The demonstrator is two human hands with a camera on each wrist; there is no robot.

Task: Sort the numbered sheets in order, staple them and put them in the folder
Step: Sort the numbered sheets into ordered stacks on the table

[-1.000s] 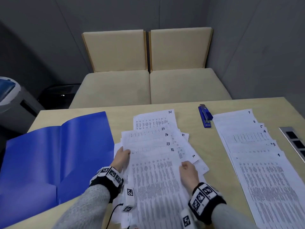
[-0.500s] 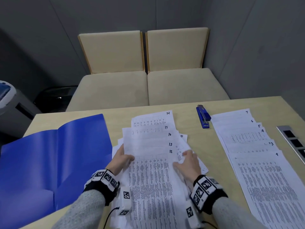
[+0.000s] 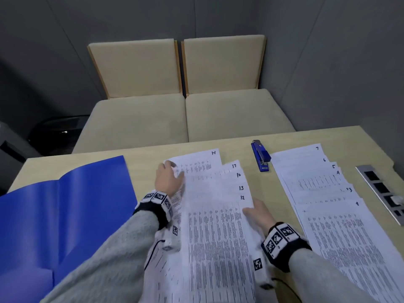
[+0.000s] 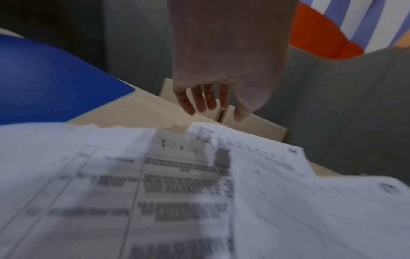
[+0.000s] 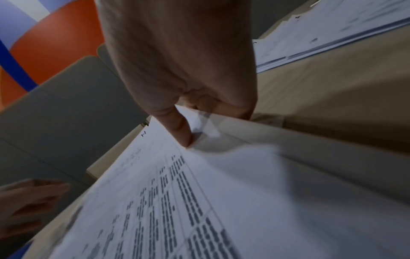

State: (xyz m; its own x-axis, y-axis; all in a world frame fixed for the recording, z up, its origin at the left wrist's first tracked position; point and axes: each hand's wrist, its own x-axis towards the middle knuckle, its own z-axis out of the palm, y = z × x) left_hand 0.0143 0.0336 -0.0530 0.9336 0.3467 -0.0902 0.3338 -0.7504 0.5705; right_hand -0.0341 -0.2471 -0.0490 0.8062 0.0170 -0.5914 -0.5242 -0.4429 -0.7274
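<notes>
A fanned pile of numbered sheets (image 3: pixel 218 215) lies mid-table, showing 14, 17, 16, 13 and 12. My left hand (image 3: pixel 168 178) is over the far-left corner of sheet 14 (image 3: pixel 196 160). In the left wrist view this left hand (image 4: pixel 213 112) has loose, straight fingers just above sheet 14 (image 4: pixel 255 157). My right hand (image 3: pixel 255 212) pinches the right edge of the top sheet, 12. My right hand's (image 5: pixel 193 126) thumb lies on the sheet (image 5: pixel 199 192) with the fingers curled beneath. A second row of sheets (image 3: pixel 328 204), numbered 7 down to 1, lies at the right. The blue stapler (image 3: pixel 261 156) sits between the piles. The open blue folder (image 3: pixel 65 215) lies left.
A metal socket panel (image 3: pixel 380 189) is set into the table (image 3: pixel 142 162) at its right edge. Two beige chairs (image 3: pixel 185 114) stand against the far side. A dark object (image 3: pixel 59 132) is on the floor at left.
My left hand has left the pile's left edge and reached forward to the corner of sheet 14. My right hand has slid to the right edge of sheet 12 and pinched it.
</notes>
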